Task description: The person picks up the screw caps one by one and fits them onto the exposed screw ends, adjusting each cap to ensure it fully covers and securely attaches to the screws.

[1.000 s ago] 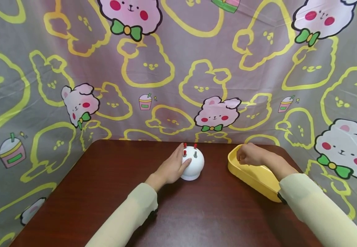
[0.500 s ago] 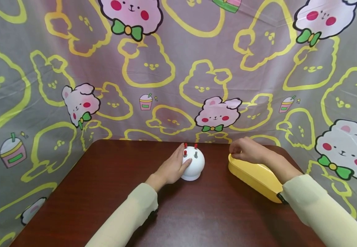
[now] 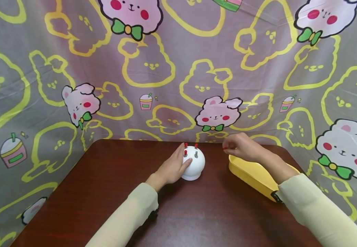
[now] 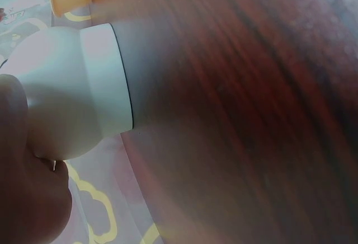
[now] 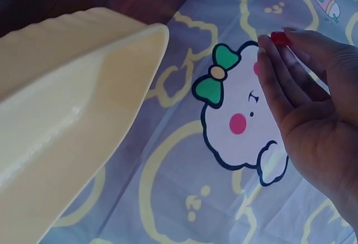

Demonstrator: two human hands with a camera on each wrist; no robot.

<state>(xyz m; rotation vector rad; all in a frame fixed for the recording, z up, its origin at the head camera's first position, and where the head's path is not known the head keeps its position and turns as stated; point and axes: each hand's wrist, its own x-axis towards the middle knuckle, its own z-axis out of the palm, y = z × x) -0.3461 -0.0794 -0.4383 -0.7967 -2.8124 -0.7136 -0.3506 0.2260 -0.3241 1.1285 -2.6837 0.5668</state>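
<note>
A white ball-shaped piece [image 3: 193, 164] on a short round base stands near the table's back, with several small metal toggle levers on top. Red caps [image 3: 186, 153] cover most of the levers; one lever [image 3: 196, 155] shows bare grey metal. My left hand [image 3: 173, 166] rests against the ball's left side, fingers straight and thumb across its front. To the right of the ball, my right hand [image 3: 241, 146] hovers above the far end of a yellow tray [image 3: 249, 178]. In the right wrist view its thumb and fingertips pinch a small red cap [image 5: 281, 38].
The dark wooden table [image 3: 104, 192] carries the ball and tray. A patterned cloth [image 3: 166, 68] hangs right behind its back edge and along both sides. My right forearm [image 3: 320, 206] crosses over the tray's near end.
My right hand has risen out of the yellow tray and moved left toward the ball, with the small red cap pinched. The left hand stays on the ball.
</note>
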